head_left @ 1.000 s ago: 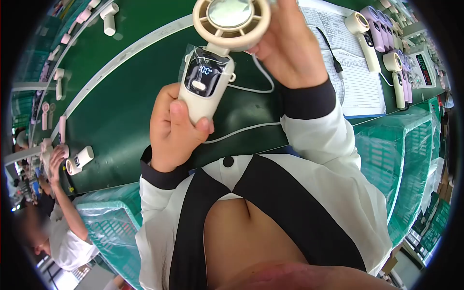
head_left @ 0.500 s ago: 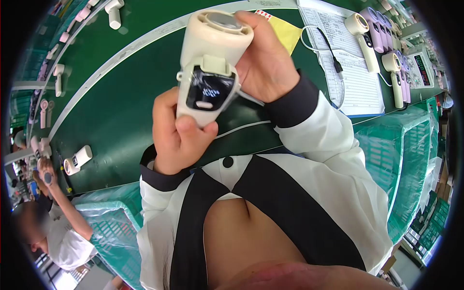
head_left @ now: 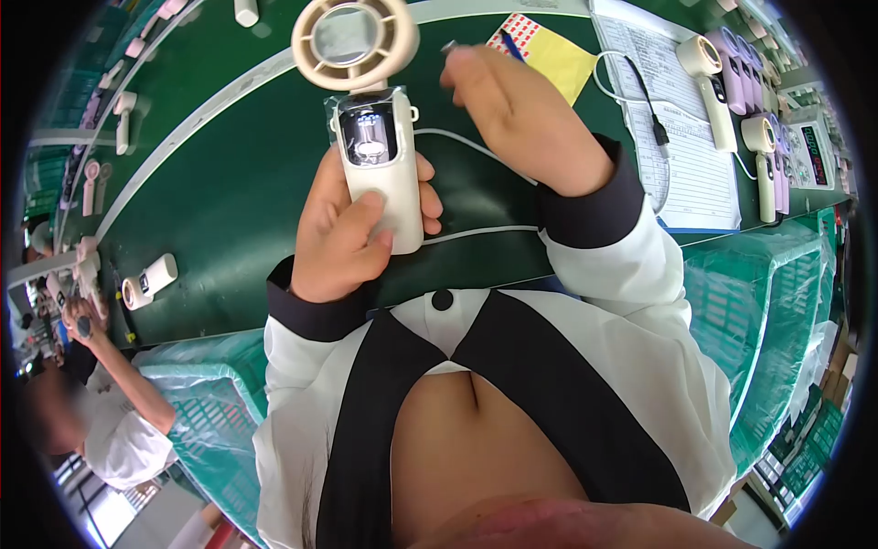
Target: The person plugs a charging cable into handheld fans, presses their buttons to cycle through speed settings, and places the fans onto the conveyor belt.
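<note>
My left hand [head_left: 343,233] is wrapped round the cream handle of a handheld fan [head_left: 393,206], thumb on its front. The round slotted fan head [head_left: 352,41] points up and faces me, and a dark glossy display panel on the handle is lit. Clear film sticks out around the panel. To the right of the fan, apart from it, is my right hand [head_left: 526,114], its fingers curled together. A small grey tip shows at those fingertips, too small to name. A white cable [head_left: 480,154] runs on the green table between fan and right sleeve.
A yellow sheet with red-and-white stickers [head_left: 549,64] and written papers [head_left: 686,174] lie beyond my right hand. Several fans [head_left: 718,105] stand near a meter [head_left: 809,151]. Another fan [head_left: 151,281] lies left. Lined green crates [head_left: 732,302] flank me. A co-worker's hand [head_left: 82,320] holds something at left.
The fan has turned from a tilted, close view to upright, its head now facing me. My right hand has let go of the fan head and moved right.
</note>
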Motion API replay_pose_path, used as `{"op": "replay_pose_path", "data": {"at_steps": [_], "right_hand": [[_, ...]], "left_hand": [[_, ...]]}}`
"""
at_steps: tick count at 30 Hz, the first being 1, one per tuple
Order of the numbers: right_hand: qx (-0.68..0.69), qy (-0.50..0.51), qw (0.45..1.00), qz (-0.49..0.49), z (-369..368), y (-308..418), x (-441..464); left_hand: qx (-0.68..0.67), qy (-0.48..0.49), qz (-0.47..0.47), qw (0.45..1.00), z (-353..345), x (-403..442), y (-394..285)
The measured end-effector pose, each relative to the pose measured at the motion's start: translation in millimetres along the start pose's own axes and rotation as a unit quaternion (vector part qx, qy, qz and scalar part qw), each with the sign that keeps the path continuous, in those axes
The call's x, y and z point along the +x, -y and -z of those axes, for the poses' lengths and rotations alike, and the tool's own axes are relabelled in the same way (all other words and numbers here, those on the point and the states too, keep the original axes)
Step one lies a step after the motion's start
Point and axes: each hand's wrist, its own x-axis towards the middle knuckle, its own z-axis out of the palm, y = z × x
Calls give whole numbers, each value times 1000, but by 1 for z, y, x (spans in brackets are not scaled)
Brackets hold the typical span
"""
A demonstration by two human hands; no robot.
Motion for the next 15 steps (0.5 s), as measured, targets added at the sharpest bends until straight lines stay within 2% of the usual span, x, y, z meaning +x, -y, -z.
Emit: {"op": "replay_pose_path", "data": {"at_steps": [1, 2, 6, 11, 15], "right_hand": [[-86, 28, 995, 29, -1, -2, -2], [-82, 31, 996, 29, -1, -1, -5], [48, 234, 971, 27, 7, 18, -7], [61, 300, 950, -63, 14, 29, -3], [19, 297, 953, -58, 15, 29, -4]], "left_hand": [[4, -51, -28, 998, -2, -2, 1], [5, -56, -27, 998, 0, -4, 0], [58, -17, -10, 998, 14, -5, -6], [87, -14, -8, 996, 9, -13, -8], [119, -13, -25, 992, 5, -13, -7]]}}
